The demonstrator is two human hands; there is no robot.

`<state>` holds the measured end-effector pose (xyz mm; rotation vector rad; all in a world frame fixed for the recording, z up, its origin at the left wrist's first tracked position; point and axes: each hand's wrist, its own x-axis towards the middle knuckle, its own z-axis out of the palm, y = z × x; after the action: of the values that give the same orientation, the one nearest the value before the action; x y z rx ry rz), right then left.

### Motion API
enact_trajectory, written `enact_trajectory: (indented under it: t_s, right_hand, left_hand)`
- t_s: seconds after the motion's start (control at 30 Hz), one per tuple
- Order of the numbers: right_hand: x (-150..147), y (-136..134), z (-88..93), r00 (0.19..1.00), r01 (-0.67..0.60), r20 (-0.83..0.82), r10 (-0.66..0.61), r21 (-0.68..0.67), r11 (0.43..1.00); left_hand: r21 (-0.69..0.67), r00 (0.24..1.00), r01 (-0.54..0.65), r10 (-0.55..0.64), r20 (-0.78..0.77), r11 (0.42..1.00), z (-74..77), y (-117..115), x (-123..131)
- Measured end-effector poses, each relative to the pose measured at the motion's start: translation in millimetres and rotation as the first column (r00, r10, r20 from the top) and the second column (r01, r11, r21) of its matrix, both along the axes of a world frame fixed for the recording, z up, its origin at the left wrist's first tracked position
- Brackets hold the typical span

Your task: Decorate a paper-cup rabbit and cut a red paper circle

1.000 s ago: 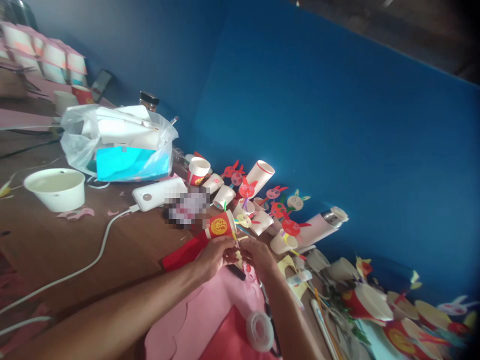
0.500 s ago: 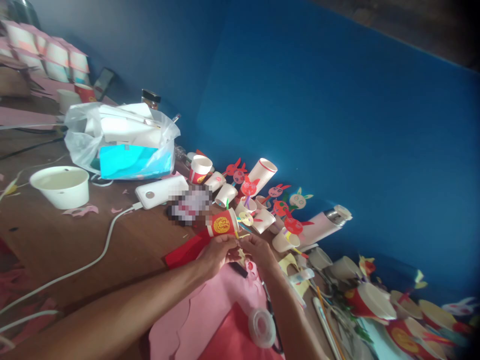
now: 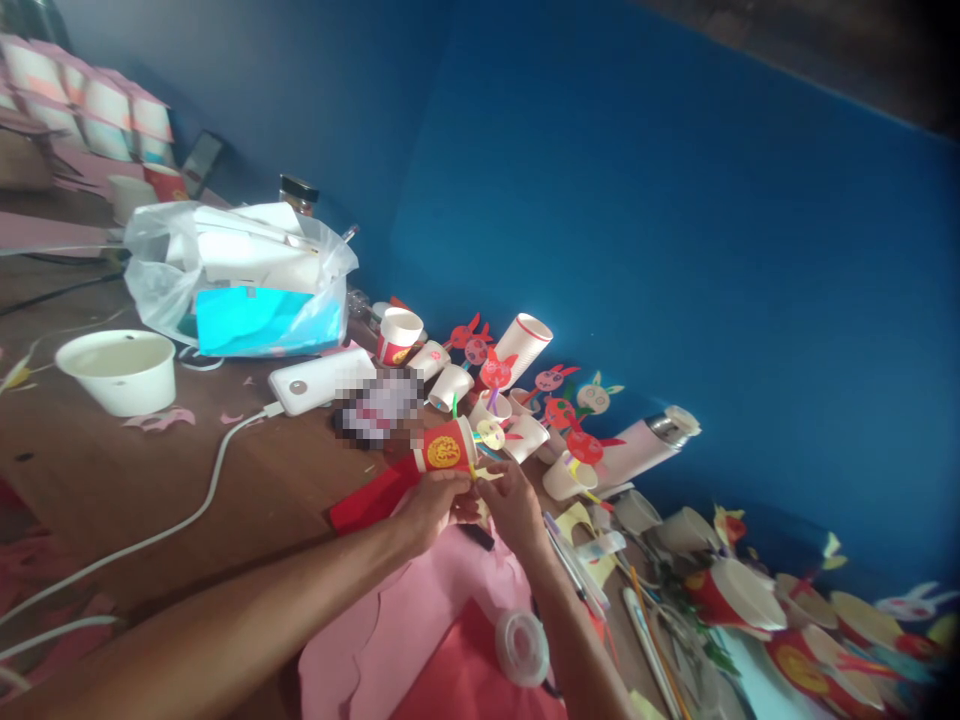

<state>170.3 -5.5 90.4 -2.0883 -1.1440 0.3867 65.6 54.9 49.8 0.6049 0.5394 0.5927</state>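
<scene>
Two bare forearms make up all of the body in view. The left forearm (image 3: 225,590) is long and slim, and the right forearm (image 3: 577,640) is narrower in view. Each tapers at a bare wrist into an uncovered hand, the left hand (image 3: 435,510) and the right hand (image 3: 514,510), with no sleeve showing.

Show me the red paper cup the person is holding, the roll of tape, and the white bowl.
Red paper cup (image 3: 444,452): head view, on the gold emblem on its side.
Roll of tape (image 3: 521,648): head view, on the roll's upper face.
White bowl (image 3: 116,392): head view, on its outer wall.
</scene>
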Motion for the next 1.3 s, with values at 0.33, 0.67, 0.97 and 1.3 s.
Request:
enact_trajectory:
  t_s: [0.33,0.67,0.97,1.3]
  right_hand:
    - [-2.9,-3.6,0.6,0.995,0.044,0.093,-0.042,-0.02,0.999]
    - [1.3,-9.1,-5.7,0.998,-0.001,-0.059,0.008,0.114,0.994]
    - [-10.9,-11.8,-10.9,0.989,0.0,-0.148,0.019,0.126,0.992]
    - [-11.1,-7.2,-7.4,0.996,0.063,-0.08,-0.046,0.218,0.974]
  left_hand:
    - [0.052,0.997,0.035,-0.031,-0.064,0.998,3.6,-1.6,-0.4]
    - [0.08,0.994,-0.047,0.054,-0.09,0.996,4.7,-2.4,-0.7]
    - [0.104,0.993,-0.094,0.101,-0.062,0.99,4.8,-3.4,1.2]
    - [0.134,1.0,-0.018,0.021,-0.02,0.991,11.4,-7.2,-1.3]
